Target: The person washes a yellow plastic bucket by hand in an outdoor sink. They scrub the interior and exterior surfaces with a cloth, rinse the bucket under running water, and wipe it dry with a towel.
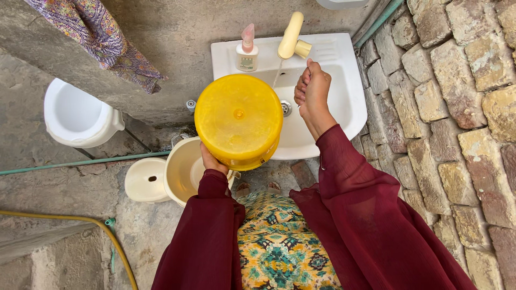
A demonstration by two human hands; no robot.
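I'm seeing the left hand gripping the near rim of a yellow plastic tub, fingers tucked under it, so only the back of the hand is showing at the tub's 7 o'clock. The tub is being held upside down, base facing the cam, w/ its far half hanging over the front left of the white washbasin.

The right hand is sitting at the tub's 3 o'clock, just beside it, not touching; it's empty, fingers loosely curled & raised over the bowl. At its 11 o'clock a thin stream of water is running from the cream tap. A soap pump bottle is standing on the basin ledge, at the tap's 9 o'clock.

Further out: a beige bucket on the floor at the left hand's 8 o'clock, w/ a round lid beside it. A stone wall is filling the 3 o'clock side.
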